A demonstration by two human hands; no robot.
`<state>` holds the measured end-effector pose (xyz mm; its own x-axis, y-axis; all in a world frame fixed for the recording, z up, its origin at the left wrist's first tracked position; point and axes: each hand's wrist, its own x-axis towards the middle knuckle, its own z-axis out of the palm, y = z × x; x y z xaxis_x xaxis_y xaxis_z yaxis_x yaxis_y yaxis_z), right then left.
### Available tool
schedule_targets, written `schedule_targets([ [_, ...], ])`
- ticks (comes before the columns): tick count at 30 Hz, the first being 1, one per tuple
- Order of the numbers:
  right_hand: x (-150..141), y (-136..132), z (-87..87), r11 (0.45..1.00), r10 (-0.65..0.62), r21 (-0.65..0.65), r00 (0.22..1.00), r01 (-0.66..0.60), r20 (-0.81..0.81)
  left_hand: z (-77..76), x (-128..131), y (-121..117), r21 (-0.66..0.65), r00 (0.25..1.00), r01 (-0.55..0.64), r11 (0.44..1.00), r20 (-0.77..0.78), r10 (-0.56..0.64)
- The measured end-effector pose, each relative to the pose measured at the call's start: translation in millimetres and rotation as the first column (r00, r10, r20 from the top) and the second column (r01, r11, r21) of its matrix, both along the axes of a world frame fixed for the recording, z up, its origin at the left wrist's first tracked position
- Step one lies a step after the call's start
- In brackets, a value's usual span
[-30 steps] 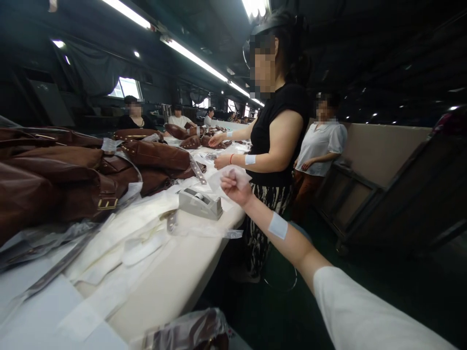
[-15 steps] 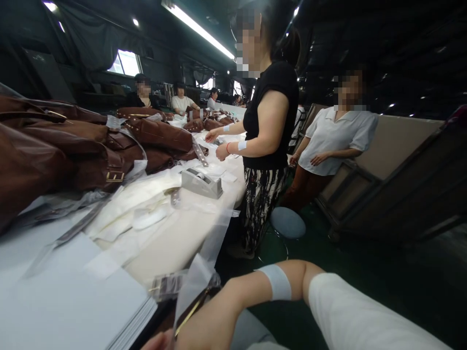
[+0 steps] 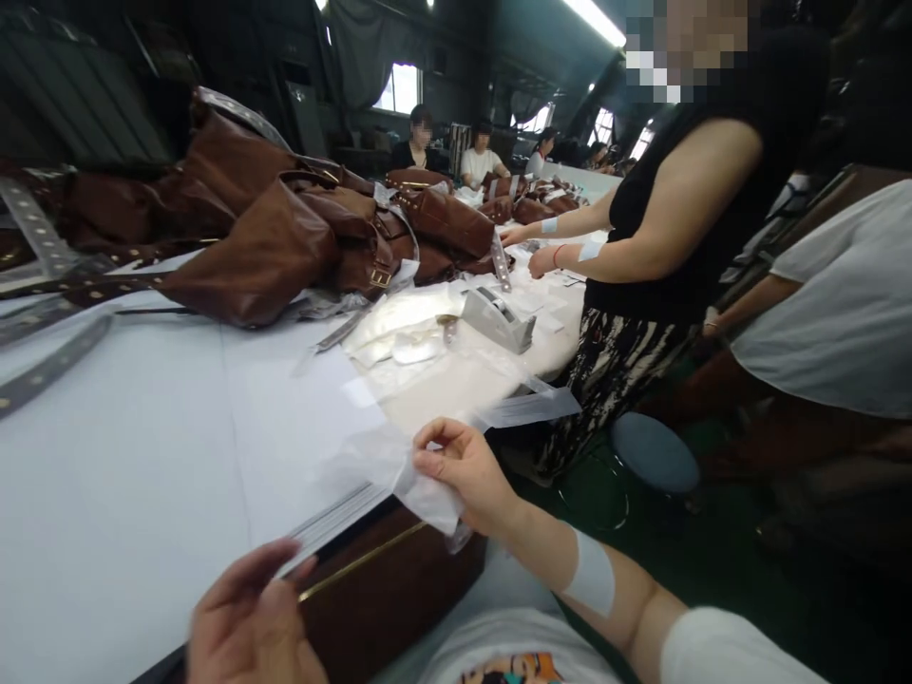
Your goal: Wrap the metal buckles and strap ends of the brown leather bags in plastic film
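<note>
Busy workshop, brown bags (image 3: 285, 228) heaped along the tabletop (image 3: 448, 391), white stack (image 3: 135, 456) up front. Person's right hand (image 3: 479, 480) has a thin sheet (image 3: 431, 499) pinched between thumb and fingers, right at the stack's corner, above a zipped bag (image 3: 420, 570) down by the lap. Left hand (image 3: 246, 617) is blurry but looks loose, fingers a bit apart, nothing visibly in it. Risk imo: with only one pinch, the sheet could slip, or crease if it snags on the zip (image 3: 363, 560). Careless tug might skew the stack too.
</note>
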<state>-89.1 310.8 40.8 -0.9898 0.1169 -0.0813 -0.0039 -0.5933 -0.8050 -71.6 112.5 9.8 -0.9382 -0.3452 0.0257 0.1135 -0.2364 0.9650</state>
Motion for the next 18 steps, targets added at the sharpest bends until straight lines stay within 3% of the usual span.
schedule_targets([
  [1, 0.5, -1.6, -0.8, 0.999, -0.003, 0.037, 1.000, 0.003, -0.014, -3.2, 3.1, 3.5, -0.038, 0.990, 0.138, 0.990, 0.047, -0.136],
  [3, 3.7, -4.1, -4.3, 0.988, -0.002, 0.156, 0.998, 0.013, -0.071, -9.6, 7.6, 11.3, -0.074, 0.882, 0.460, 0.885, 0.156, -0.445],
  [4, 5.8, -4.7, -6.3, 0.975, -0.005, 0.218, 0.994, 0.029, -0.107, -11.5, 8.3, 15.4, -0.089, 0.818, 0.562, 0.822, 0.204, -0.538],
  [6, 10.2, -4.6, -9.8, 0.945, -0.008, 0.321, 0.984, 0.066, -0.177, -11.6, 6.8, 23.1, -0.136, 0.759, 0.640, 0.756, 0.265, -0.595],
  [9, 16.0, -1.0, -12.2, 0.923, -0.006, 0.371, 0.970, 0.099, -0.245, -7.4, 3.3, 30.8, -0.167, 0.764, 0.633, 0.756, 0.290, -0.576],
  [12, 22.1, 1.6, -13.1, 0.942, -0.045, 0.312, 0.968, 0.124, -0.248, -9.3, 5.2, 29.5, -0.116, 0.844, 0.505, 0.855, 0.273, -0.461],
  [15, 29.4, -4.4, -14.6, 0.972, 0.008, 0.232, 0.989, 0.026, -0.146, -15.6, 10.5, 22.8, -0.154, 0.904, 0.358, 0.921, 0.303, -0.301],
  [18, 36.3, -19.5, -16.9, 0.985, 0.087, 0.156, 0.994, -0.076, -0.063, -16.8, 17.3, 18.4, -0.209, 0.918, 0.345, 0.915, 0.277, -0.283],
])
